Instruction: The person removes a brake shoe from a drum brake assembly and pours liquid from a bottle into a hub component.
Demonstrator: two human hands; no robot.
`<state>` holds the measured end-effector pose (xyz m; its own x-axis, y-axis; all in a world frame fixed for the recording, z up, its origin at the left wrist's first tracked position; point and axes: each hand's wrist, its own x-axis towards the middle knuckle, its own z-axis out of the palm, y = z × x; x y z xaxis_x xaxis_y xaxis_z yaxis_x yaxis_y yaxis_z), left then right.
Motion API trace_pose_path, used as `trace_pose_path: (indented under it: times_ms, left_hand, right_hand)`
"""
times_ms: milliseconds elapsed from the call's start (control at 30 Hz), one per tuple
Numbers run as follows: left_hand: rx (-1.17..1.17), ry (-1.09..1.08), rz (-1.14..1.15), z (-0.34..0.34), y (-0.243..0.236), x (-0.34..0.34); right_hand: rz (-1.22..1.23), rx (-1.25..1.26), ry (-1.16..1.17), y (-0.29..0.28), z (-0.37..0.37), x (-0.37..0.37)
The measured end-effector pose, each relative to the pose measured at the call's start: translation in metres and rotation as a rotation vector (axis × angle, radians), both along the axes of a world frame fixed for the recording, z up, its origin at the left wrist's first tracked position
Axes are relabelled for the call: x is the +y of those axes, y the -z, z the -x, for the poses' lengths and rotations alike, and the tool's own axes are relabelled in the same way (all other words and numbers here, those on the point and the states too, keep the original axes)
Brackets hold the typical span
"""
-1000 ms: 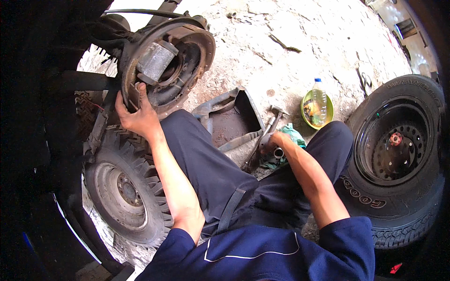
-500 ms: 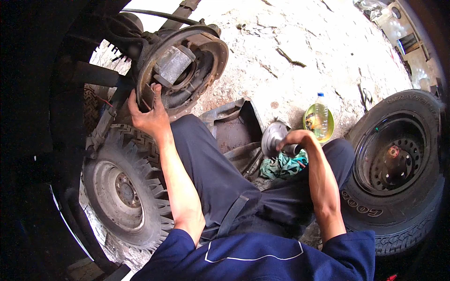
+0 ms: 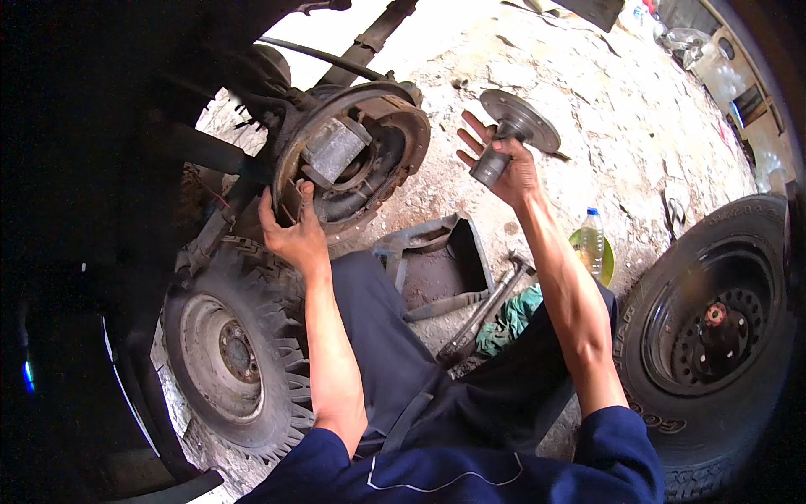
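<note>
My left hand [image 3: 299, 238] grips the lower left rim of a rusty round brake backing plate [image 3: 415, 147], its thumb on the inner side. A silvery block-like cylinder [image 3: 336, 153] sits inside this plate, over a dark curved brake shoe [image 3: 353, 200]. Held up to the right of the plate, apart from it, is a grey metal flanged hub [image 3: 522, 118] with a round disc and a short barrel. My right hand [image 3: 516, 178] holds it round the barrel, the thumb across it and several fingers stretched out beyond.
Below the plate lies a cut-open dark container [image 3: 437, 277] with brownish residue. A hammer [image 3: 487, 315] and a green rag [image 3: 514, 323] are between my legs. A clear bottle [image 3: 591, 244] stands by a green bowl [image 3: 608, 260]. Tyres flank me: a left wheel [image 3: 222, 357] and right wheel [image 3: 705, 323].
My right hand has lifted the flanged hub from beside my right knee up and forward, near the plate. This uncovers the hammer. My left hand keeps its hold; the view has shifted slightly.
</note>
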<state>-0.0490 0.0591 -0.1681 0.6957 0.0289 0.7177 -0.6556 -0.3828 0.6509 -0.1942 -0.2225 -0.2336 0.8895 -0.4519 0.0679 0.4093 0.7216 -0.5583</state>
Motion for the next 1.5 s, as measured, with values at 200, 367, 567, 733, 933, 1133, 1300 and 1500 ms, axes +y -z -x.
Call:
trace_pose_path:
  times_ms: [200,367,567,733,933,1133,1300,1500]
  left_hand:
    - [-0.005,0.013,0.038,-0.01,0.009,-0.001]
    - [0.001,0.027,0.058,-0.014,0.012,0.007]
    - [-0.001,-0.027,-0.024,0.0,-0.002,0.001]
    - [-0.012,0.015,-0.012,-0.009,-0.004,0.006]
    - [0.082,0.086,0.009,0.006,-0.023,0.014]
    - [0.105,0.107,-0.026,0.026,-0.051,0.028]
    - [0.189,0.169,-0.061,0.027,-0.078,0.031]
    - [0.32,0.212,-0.083,0.016,-0.097,0.044]
  right_hand:
    - [0.079,0.034,-0.063,-0.004,-0.045,0.002]
    - [0.131,0.101,-0.031,0.007,-0.076,0.022]
    - [-0.073,-0.025,0.014,0.01,-0.084,0.022]
    - [-0.151,0.031,0.015,0.002,-0.085,0.029]
    - [-0.149,0.086,0.009,-0.008,-0.065,0.042]
    - [-0.15,0.14,0.081,-0.034,-0.023,0.056]
    - [-0.09,0.236,0.109,-0.072,0.01,0.065]
    - [-0.131,0.261,0.088,-0.103,0.036,0.078]
